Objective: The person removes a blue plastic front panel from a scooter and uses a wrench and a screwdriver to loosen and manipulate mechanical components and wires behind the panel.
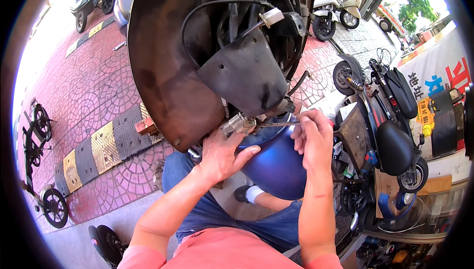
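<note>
The dark inner side of a scooter body panel [170, 71] fills the upper middle, with a black plastic cover [244, 71] over cables. Below that cover is a small silvery metal fitting [238, 124]. My left hand [222, 153] has its fingers round the fitting, thumb stretched out to the right. My right hand [316, 135] pinches a thin metal rod [276, 124] that points left toward the fitting; its handle end is hidden in the fingers. A glossy blue rounded panel [276, 163] lies beneath both hands, between my knees. A white plug connector [271, 17] hangs on a cable above.
A black and yellow speed bump [103, 145] crosses the red paving at left, near a black bike frame [39, 155]. To the right stand a partly stripped scooter [380, 116] and a wooden box [354, 133]. Parked scooters [335, 7] are at the back.
</note>
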A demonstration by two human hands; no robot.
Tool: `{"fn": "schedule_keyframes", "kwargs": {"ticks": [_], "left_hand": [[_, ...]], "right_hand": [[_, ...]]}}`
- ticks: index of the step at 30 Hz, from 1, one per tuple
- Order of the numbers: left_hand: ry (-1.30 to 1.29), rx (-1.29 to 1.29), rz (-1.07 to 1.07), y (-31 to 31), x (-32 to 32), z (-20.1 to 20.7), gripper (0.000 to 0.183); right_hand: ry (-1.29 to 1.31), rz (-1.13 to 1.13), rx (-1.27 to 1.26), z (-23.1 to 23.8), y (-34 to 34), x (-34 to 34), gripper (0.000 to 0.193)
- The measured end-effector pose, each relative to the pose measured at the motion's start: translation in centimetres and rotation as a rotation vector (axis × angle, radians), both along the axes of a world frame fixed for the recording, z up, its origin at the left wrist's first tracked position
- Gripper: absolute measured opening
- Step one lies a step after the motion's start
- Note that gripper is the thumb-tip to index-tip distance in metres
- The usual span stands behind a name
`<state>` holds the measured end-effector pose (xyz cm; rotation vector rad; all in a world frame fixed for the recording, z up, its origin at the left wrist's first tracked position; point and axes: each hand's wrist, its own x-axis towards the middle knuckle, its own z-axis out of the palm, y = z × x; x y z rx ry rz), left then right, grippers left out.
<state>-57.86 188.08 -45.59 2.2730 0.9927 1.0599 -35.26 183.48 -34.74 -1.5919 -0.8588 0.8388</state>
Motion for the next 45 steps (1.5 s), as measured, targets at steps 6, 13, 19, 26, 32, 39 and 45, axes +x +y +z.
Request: {"fn": "schedule_keyframes", "kwargs": {"ticks": [6,13,19,26,32,39,45], "left_hand": [[0.041,-0.074,-0.028,-0.2,0.2,-0.7,0.063],[0.020,-0.105,-0.028,0.7,-0.3,-2.9,0.065],[-0.099,-0.083,0.015,0.5,-0.4,-1.1,0.064],[-0.037,-0.086,-0.020,0.2,-0.5,-0.2,0.058],[-0.097,-0.015,-0.012,0.2,-0.2,-0.2,0.058],[-0.028,-0.098,0.006,0.0,-0.3,-0.6,0.059],[0.039,-0.165,-0.014,0.1,-0.5,-0.5,0.059]], "right_hand": [[-0.628,0.245,0.291,-2.4,-6.9,-11.8,0.016],[-0.785,0.324,0.517,-4.1,-4.0,-13.4,0.017],[-0.272,0.183,0.415,0.2,-4.0,-9.9,0.015],[0.335,0.088,-0.001,0.4,0.7,1.8,0.029],[0.250,0.155,-0.041,-0.2,1.3,3.7,0.028],[0.236,0.179,-0.058,0.0,1.9,3.6,0.026],[0.272,0.238,-0.057,0.2,1.7,4.0,0.026]]}}
